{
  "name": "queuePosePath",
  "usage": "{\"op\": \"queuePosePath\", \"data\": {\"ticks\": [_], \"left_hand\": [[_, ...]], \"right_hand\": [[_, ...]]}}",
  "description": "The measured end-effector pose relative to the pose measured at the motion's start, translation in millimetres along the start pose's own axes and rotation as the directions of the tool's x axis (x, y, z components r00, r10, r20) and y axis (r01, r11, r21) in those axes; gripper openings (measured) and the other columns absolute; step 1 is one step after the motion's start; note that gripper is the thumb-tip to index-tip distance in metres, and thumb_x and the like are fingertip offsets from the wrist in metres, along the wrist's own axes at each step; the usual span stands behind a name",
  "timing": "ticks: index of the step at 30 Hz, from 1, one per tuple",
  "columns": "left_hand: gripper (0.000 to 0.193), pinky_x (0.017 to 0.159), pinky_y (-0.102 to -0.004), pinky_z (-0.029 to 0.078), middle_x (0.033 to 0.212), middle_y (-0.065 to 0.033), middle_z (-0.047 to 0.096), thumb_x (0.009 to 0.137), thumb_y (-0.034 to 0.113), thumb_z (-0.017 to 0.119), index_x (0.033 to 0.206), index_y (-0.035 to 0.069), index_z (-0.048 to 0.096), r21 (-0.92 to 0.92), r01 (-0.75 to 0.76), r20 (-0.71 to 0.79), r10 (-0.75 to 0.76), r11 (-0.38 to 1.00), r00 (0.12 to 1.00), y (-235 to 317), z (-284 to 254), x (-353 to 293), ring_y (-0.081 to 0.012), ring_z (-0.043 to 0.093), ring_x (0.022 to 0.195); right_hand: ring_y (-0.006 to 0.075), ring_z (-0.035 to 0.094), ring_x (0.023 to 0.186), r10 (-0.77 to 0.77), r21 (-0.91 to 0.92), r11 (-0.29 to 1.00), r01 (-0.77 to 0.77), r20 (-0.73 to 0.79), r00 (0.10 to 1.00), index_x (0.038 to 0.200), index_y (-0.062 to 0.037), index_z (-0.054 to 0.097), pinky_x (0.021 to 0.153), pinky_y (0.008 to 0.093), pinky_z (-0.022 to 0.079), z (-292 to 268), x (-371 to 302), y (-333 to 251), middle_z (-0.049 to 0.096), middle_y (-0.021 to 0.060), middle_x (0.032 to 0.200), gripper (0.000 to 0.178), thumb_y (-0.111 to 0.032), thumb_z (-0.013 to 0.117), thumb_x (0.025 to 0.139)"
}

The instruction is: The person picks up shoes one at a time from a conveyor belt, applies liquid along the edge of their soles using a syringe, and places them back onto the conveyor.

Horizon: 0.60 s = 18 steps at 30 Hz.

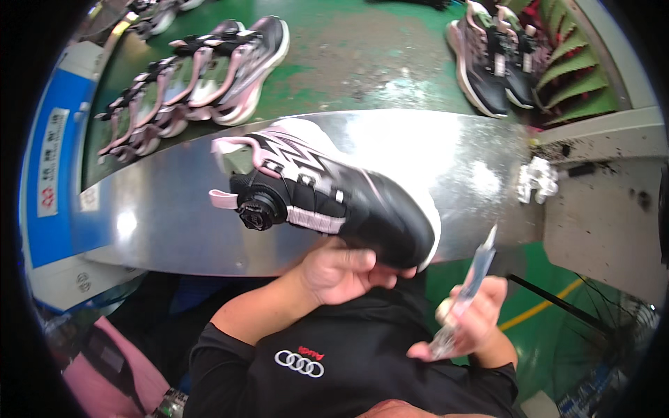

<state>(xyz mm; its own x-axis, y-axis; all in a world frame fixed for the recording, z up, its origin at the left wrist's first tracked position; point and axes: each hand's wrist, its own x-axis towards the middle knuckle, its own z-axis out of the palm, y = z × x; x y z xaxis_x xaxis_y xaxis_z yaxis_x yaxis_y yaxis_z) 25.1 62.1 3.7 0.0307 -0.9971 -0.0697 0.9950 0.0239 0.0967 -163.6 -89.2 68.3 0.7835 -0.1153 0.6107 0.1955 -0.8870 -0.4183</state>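
My left hand (pixel 338 272) is closed on the near edge of a black, pink and white sneaker (pixel 380 212), raised over the metal tabletop. Its toe points right and its heel lies to the left. A round black lacing dial (pixel 256 211) and a pink pull loop (pixel 224 199) show near the ankle. To the right of the shoe, my right hand (pixel 481 313) grips a slim see-through tube (pixel 479 263) with a bluish part and a whitish pointed tip. The tip points up and stands apart from the shoe. Whatever the tube contains is too blurred to tell.
Beyond the shiny metal tabletop (pixel 167 202), a row of similar sneakers (pixel 251 70) stands at the far left on a green surface (pixel 348 63). Another pair (pixel 481 63) sits at the far right beside green fins (pixel 575 70). Crumpled white tissue (pixel 537 180) lies on the right.
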Motion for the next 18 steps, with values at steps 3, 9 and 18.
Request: {"op": "queuePosePath", "data": {"ticks": [3,9,18], "left_hand": [[0.073,0.095,-0.0474,0.043,0.127,-0.0178,0.052,0.071,0.018,0.07,0.135,0.003,0.039,0.101,0.017,-0.27,0.011,0.995,0.963,-1,17,-50,-0.035,0.049,0.118],[0.087,0.097,-0.0378,0.044,0.123,-0.0174,0.052,0.061,0.014,0.076,0.135,-0.004,0.034,0.486,-0.052,-0.479,0.315,0.873,0.819,20,54,-90,-0.0283,0.056,0.111],[0.035,0.09,-0.0342,0.049,0.112,-0.0146,0.058,0.087,0.014,0.06,0.116,-0.004,0.05,0.652,-0.041,-0.236,0.255,0.757,0.938,113,18,119,-0.0256,0.059,0.105]], "right_hand": [[0.024,0.044,0.076,0.01,-0.076,0.997,-0.008,0.032,0.999,0.113,-0.0052,0.049,0.068,0.0362,0.036,15,-2,48,0.051,0.0086,0.099,0.075,-0.056,0.076,0.064],[0.0247,0.043,0.079,0.097,-0.017,0.995,-0.098,-0.014,0.995,0.114,-0.0047,0.051,0.071,0.0347,0.037,33,3,84,0.054,0.0088,0.098,0.076,-0.046,0.082,0.058],[0.023,0.041,0.082,0.201,0.042,0.979,-0.202,0.013,0.979,0.114,-0.0031,0.051,0.074,0.0334,0.036,48,5,77,0.054,0.0068,0.097,0.076,-0.043,0.083,0.057]]}}
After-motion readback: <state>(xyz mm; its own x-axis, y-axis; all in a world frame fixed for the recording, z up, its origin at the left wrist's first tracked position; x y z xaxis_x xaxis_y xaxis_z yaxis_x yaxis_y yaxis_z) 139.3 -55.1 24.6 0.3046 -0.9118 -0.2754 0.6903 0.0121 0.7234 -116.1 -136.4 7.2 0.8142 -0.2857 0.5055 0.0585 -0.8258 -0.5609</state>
